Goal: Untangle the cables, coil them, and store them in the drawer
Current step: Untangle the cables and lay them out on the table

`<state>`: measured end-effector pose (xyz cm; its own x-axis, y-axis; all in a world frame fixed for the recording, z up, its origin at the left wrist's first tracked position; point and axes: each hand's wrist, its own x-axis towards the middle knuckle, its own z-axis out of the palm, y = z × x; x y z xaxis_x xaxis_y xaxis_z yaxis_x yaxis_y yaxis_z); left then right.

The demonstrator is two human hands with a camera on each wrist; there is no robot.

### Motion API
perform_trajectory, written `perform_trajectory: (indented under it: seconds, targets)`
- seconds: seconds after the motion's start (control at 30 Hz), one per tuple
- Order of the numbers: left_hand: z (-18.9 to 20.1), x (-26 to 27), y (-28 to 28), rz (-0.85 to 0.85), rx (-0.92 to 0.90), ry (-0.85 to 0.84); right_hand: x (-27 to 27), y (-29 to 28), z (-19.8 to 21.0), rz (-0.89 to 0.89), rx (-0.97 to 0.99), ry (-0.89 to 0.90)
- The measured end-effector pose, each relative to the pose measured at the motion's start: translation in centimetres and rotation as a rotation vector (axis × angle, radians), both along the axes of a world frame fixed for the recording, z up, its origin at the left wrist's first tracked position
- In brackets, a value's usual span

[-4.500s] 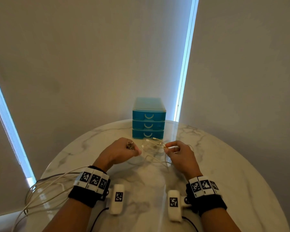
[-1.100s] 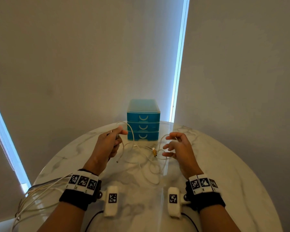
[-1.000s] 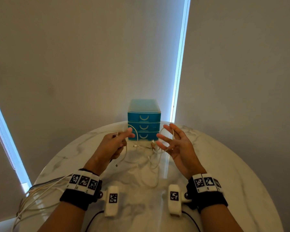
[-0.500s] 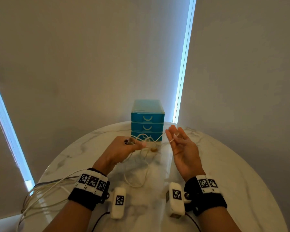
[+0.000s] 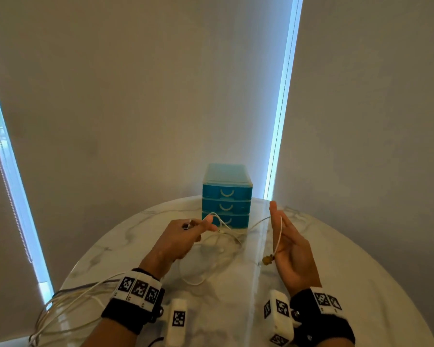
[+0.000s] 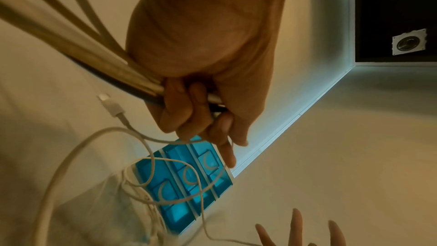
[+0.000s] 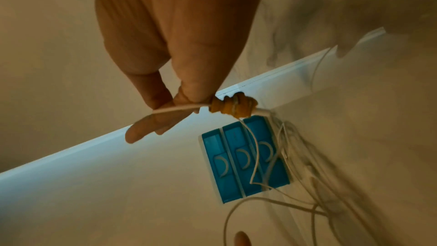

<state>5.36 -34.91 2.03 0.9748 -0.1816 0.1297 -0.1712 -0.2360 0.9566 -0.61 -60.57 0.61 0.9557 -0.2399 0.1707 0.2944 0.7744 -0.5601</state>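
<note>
Since a moment ago her right hand (image 5: 290, 249) has drawn rightward of the blue three-drawer plastic box (image 5: 226, 196), thumb pinching the thin white cable (image 5: 278, 236) lengthwise; left hand (image 5: 183, 240) grips its other strands above the marble counter (image 5: 336, 259).
</note>
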Motion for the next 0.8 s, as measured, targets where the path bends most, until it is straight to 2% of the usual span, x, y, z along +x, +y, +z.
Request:
perform_trajectory:
  seconds: [0.07,0.2,0.3,0.4,0.47,0.57,0.63,0.7,0.8]
  targets:
    - [-0.1,0.2,0.0,-0.067,0.057,0.006,0.2,0.5,0.0,-0.049,-0.115,0.074]
    - [0.2,0.1,-0.4,-0.114,0.158,0.072,-0.1,0.8,0.3,-0.034,-0.181,0.188]
    - [0.7,0.2,-0.9,-0.145,0.390,0.083,-0.2,0.5,0.0,-0.104,-0.430,0.293]
    - [1.9,0.8,-0.9,-0.109,0.528,0.032,-0.5,0.2,0.5,-0.153,-0.448,0.353]
    - [3.4,1.2,-0.3,-0.007,0.481,-0.041,-0.4,-0.3,0.8,-0.190,-0.366,0.361]
    - [5.9,1.6,1.0,0.142,0.193,-0.118,0.5,-1.5,0.3,-0.230,-0.251,0.346]
    - [7.3,1.5,1.8,0.153,0.049,-0.158,0.7,-1.4,0.4,-0.306,-0.290,0.401]
    - [8.4,1.0,2.2,0.127,0.022,-0.214,0.6,-0.7,1.1,-0.444,-0.386,0.403]
    - [9.6,0.2,2.4,0.059,-0.013,-0.245,-0.4,1.0,3.2,-0.665,-0.496,0.314]
